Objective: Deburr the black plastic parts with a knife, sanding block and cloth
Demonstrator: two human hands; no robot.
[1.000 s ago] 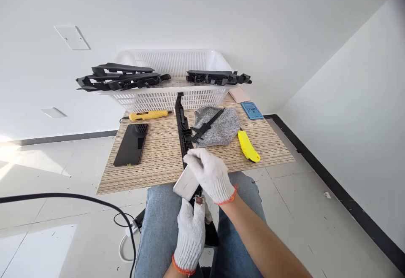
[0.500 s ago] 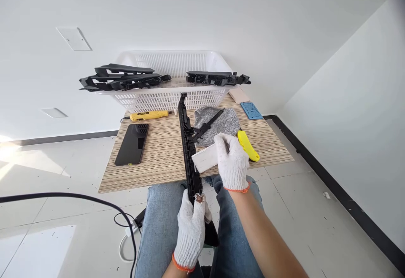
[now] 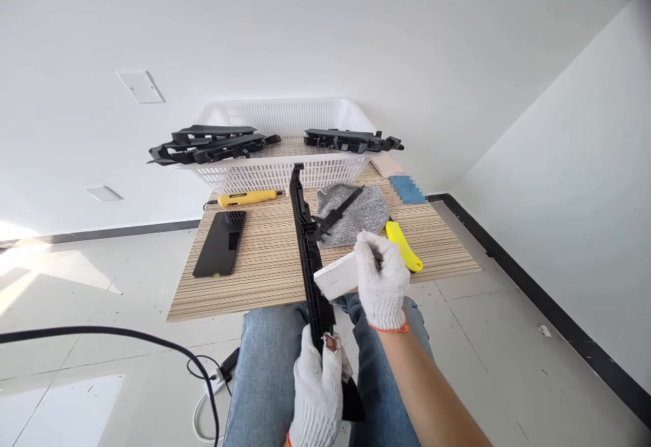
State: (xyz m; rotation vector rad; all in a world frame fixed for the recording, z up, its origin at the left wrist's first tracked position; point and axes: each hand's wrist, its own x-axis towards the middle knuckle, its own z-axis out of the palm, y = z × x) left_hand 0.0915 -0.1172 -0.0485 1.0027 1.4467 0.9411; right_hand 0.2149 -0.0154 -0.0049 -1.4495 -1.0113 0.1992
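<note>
A long black plastic trim part (image 3: pixel 308 250) with ribs and clips slants up from my lap over the table's front edge. My left hand (image 3: pixel 318 382), in a white knit glove with a torn thumb tip, is closed around its lower end. In my right hand (image 3: pixel 382 277), also gloved in white, a flat white rectangular piece (image 3: pixel 336 277) is pinched. Its left end meets or overlaps the part's right edge; I cannot tell whether they touch. Just beyond lies a black caliper (image 3: pixel 338 214) on a grey cloth (image 3: pixel 373 213).
A white basket (image 3: pixel 264 174) holds several black trim parts (image 3: pixel 218 143) at the back. On the striped table (image 3: pixel 259 274) lie a phone (image 3: pixel 220 243), a yellow corded pen-like tool (image 3: pixel 248 198), a yellow-handled tool (image 3: pixel 404 247) and a blue pad (image 3: pixel 407 190). A black cable (image 3: pixel 127 333) arcs at left.
The camera view has shifted, so the scene sits lower and slightly right. My right hand and the white piece have slid a little towards me along the part. My left hand keeps its hold.
</note>
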